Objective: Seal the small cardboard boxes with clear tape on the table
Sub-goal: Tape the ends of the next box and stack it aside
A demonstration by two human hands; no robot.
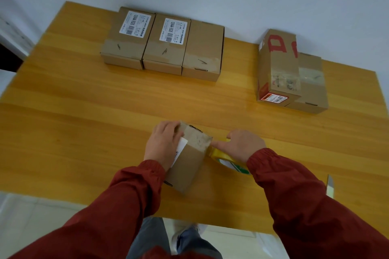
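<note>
A small cardboard box (pixel 189 162) lies near the table's front edge, with a white label on its left side and a band of clear tape across its far end. My left hand (pixel 163 145) rests on the box's left side and holds it down, fingers over the far corner. My right hand (pixel 242 145) grips a yellowish roll of tape (pixel 228 159) just right of the box, thumb stretched toward the box's right edge where the tape meets it. The hand and sleeve hide most of the roll.
Three taped boxes (pixel 164 44) stand in a row at the back of the wooden table (pixel 84 111). Two more boxes (pixel 290 71), one with red markings, sit at the back right. A knife blade (pixel 330 185) lies at the table's right front edge.
</note>
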